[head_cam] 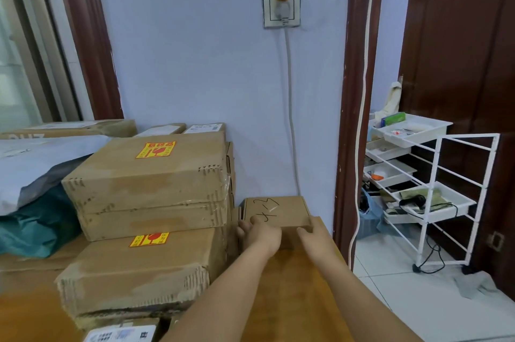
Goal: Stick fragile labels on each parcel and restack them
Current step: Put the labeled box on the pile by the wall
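Both hands grasp a small cardboard box (277,212) with handwriting on its lid. The left hand (260,233) curls over its near-left corner; the right hand (313,233) clasps its right end.

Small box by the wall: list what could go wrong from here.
1. The small box shows handwriting but no fragile label; restacking it now could leave it unlabelled.
2. It sits near the table edge; the left hand and right hand grip only its near side, so it might slip floorward.
3. Pulling it may nudge the adjacent stack.
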Tool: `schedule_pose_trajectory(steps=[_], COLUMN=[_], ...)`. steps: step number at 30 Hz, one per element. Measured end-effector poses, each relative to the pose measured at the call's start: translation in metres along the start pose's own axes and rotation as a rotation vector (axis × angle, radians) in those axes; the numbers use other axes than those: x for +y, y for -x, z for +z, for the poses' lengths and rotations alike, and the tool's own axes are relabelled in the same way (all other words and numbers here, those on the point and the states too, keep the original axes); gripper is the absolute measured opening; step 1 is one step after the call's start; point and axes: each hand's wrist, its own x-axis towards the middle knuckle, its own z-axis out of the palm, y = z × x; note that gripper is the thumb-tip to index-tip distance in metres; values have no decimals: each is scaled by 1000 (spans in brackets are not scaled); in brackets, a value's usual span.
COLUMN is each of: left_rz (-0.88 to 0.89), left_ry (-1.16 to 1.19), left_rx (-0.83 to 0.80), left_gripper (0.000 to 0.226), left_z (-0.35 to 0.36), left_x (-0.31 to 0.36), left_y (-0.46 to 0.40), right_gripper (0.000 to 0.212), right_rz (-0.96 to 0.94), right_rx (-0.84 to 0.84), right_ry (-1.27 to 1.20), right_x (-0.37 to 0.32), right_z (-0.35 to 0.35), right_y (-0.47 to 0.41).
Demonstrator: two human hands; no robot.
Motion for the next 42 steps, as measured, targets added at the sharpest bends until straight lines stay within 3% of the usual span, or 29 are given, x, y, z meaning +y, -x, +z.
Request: schedule_pose_trajectory(steps=[6,19,26,33,38,42], left_rz=[-10,-28,-104,-80,-5,65], left_ry=[-59,20,22,-45,221,380], left_rx=[15,123,106,68,-2,-63], left_gripper=[61,56,47,47,46,45], left_z=[7,-1,0,-1,-2,-13], left_x=[0,-4,-3,2,9,14], left_y=[-5,1,0,14,25,42], right_gripper=[55,33,18,19,44,45], right_rz=[-63,-145,-144,-108,2,46], right_rx=[55,369,509,579,563,533], right_ry=[-133,-201,-285,-377,-492,-543], right_x=[19,31,30,29,25,23], right_z=[12,15,11,8,1,-7], right_y=[7,30,38,44,54,66])
